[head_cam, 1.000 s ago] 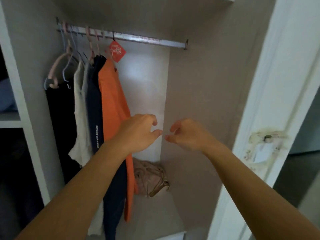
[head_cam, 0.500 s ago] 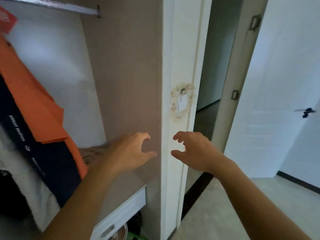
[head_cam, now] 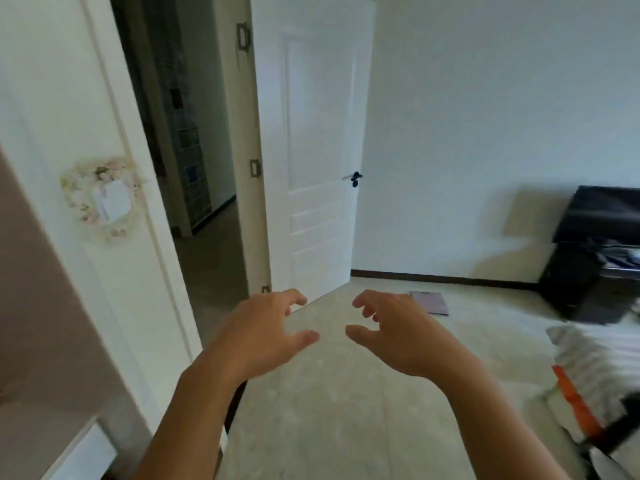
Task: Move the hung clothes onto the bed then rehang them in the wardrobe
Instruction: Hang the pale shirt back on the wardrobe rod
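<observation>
My left hand (head_cam: 263,332) and my right hand (head_cam: 401,332) are held out side by side over the floor, fingers loosely curled and holding nothing. At the far right edge lies a blurred pile of cloth (head_cam: 595,368), grey-white with an orange strip (head_cam: 575,400), which looks like clothes on the bed's corner. Only the wardrobe's beige side panel (head_cam: 38,306) shows, at the far left; the rail and the hung clothes are out of sight.
An open white door (head_cam: 318,140) stands ahead beside a dark doorway (head_cam: 194,161). A black cabinet (head_cam: 595,258) stands against the right wall. A flat purple-grey item (head_cam: 429,301) lies on the pale floor.
The view has swung right, from the wardrobe interior past its side panel to the room and door. Both hands stay raised and empty, slightly further apart.
</observation>
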A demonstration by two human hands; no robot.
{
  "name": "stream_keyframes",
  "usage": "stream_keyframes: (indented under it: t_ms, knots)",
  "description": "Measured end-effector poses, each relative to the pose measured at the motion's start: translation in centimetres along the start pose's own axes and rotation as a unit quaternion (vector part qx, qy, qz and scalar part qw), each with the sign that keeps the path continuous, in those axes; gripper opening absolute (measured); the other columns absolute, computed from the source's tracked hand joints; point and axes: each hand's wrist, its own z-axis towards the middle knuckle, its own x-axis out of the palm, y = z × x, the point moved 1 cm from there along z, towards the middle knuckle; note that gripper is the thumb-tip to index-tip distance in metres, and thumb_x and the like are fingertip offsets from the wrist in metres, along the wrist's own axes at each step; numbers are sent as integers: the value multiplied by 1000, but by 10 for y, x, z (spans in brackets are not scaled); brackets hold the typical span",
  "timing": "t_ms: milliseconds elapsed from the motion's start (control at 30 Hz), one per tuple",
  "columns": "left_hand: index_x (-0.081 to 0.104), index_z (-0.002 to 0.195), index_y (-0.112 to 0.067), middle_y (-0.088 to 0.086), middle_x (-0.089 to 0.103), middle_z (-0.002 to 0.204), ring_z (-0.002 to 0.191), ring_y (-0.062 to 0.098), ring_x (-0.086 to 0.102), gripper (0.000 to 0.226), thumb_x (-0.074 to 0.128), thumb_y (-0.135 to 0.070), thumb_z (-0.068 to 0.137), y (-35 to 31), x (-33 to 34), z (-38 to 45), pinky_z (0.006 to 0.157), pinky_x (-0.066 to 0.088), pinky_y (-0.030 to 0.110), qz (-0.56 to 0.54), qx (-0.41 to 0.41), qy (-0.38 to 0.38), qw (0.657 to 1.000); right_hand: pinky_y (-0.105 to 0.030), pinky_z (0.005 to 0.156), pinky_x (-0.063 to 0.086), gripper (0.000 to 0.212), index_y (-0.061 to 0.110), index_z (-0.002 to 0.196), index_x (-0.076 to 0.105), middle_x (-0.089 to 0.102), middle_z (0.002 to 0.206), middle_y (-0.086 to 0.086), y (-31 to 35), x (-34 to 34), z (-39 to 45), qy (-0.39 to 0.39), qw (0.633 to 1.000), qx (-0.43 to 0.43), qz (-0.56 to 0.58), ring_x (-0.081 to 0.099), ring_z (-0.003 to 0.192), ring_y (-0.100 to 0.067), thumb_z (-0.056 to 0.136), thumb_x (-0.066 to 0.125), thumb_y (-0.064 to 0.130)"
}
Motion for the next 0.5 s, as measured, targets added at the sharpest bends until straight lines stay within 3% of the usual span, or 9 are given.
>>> stream_keyframes:
  t_ms: [100,200,333,500]
  knots:
    - [51,131,-39,-11,61,120,105,7,59,59,66,-64,80,-54,36,28,89,50,28,-19,41,35,998,-33,93,51,48,31,129,55,56,106,17,-62,-23,-28,-37,997,67,10,58,100,-6,88,59,56]
    - [53,128,-38,-10,60,116,103,8,59,57,67,-63,79,-115,77,49,90,50,29,-23,80,55,995,-33,92,52,48,31,130,53,61,115,14,-124,-45,-60,-62,990,126,8,59,103,-7,89,60,54]
    - [59,124,-30,-8,63,107,99,8,60,47,66,-54,85,-206,137,59,83,46,23,-52,127,52,989,-31,101,44,56,25,143,43,56,135,4,-206,-81,-112,-90,975,199,-25,54,121,-15,95,56,50]
    - [59,127,-31,-10,61,101,95,7,59,50,65,-56,84,-302,221,68,82,47,24,-41,173,108,978,-34,98,48,54,23,138,46,59,126,3,-310,-119,-176,-125,952,271,-59,59,113,-16,93,56,51]
